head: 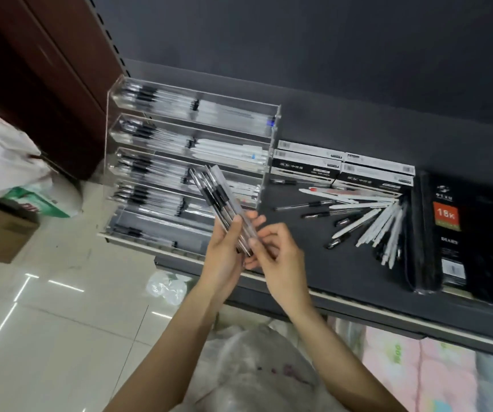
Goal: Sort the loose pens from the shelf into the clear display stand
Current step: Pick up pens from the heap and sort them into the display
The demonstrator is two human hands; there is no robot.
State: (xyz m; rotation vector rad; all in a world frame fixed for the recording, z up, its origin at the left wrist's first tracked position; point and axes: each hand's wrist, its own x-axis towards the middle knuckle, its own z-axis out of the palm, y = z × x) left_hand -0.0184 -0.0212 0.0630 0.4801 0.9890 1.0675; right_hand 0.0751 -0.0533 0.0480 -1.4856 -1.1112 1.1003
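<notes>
Holding a bundle of clear pens (223,208), the left hand (224,257) curls its fingers round the lower ends, so the pens slant up and to the left across the front of the stand (186,162). The right hand (278,254) meets it from the right, its fingertips pinching the same bundle near the bottom; the two hands are close together, touching at the pens.

More loose pens (367,221), white ones and clear ones with black grips, lie fanned out on the dark shelf (343,272), well to the right of the hands. Behind them sit flat pen boxes (340,171), stacked, and at the far right a black diary (450,233) with an orange label. A dark panel backs the shelf. Below is a pale tiled floor (61,322) with plastic bags and a cardboard box (1,233) at the left.

The stand is clear, with five stepped trays, each holding rows of pens lying lengthwise, black-gripped at the left and white at the right.
</notes>
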